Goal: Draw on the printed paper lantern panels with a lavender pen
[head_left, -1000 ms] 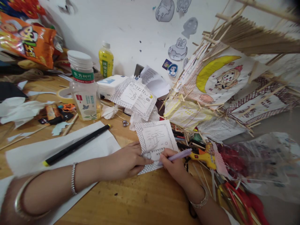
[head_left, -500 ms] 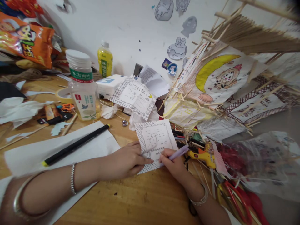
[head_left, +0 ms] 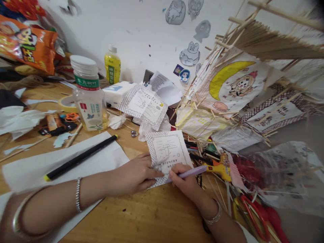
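Observation:
My left hand (head_left: 136,173) lies on the left edge of a small paper sheet (head_left: 181,148), its fingers stretched out and pressing it down. The sheet carries line drawings, handwriting and a cross-hatched border. In my right hand (head_left: 184,182) is a slim purple pen (head_left: 193,171), its tip at the sheet's lower border. Part of the writing is hidden behind my right fingers. A second drawn sheet (head_left: 143,104) with a yellow moon lies just behind. Beneath my left forearm is a large white paper (head_left: 83,158), with a black marker (head_left: 81,158) resting on it.
A tea bottle (head_left: 89,104) and a yellow drink bottle (head_left: 112,65) stand at the back left. To the right rises a stick-and-paper structure (head_left: 227,81). A yellow glue gun (head_left: 219,170) and red-handled scissors (head_left: 255,216) lie near my right arm.
My right hand has shifted slightly left and down along the sheet's lower border, and the pen lies flatter. My left hand stays in place on the sheet.

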### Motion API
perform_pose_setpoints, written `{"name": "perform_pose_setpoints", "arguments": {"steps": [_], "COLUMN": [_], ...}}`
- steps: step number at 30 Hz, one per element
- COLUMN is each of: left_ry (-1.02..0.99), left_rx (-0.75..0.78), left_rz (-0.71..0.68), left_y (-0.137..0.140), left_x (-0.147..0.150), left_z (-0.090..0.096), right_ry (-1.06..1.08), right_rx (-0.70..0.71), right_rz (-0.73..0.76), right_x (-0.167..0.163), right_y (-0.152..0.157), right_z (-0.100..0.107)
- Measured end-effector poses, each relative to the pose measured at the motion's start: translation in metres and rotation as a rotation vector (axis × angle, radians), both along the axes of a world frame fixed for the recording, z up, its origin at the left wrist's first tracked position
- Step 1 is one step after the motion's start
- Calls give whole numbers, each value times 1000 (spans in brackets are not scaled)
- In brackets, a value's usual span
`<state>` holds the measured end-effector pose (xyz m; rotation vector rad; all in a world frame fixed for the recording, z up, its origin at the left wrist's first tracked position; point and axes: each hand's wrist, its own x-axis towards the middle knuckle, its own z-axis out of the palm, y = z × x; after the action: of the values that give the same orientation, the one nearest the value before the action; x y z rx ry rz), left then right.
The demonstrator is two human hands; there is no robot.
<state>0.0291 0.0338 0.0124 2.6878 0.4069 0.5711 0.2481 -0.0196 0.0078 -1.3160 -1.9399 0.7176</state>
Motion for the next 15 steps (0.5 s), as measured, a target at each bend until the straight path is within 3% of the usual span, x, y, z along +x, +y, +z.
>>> {"name": "perform_pose_setpoints", "arguments": {"steps": [15], "left_ry": [23], "left_rx": [19], "left_rz": [-17], "left_y": [1], "left_x": [-1], "left_z": [2], "right_ry": [-105], "right_rx": [44], "right_rz": [78], "right_x": [1], "right_y": [1], "right_z": [0]}}
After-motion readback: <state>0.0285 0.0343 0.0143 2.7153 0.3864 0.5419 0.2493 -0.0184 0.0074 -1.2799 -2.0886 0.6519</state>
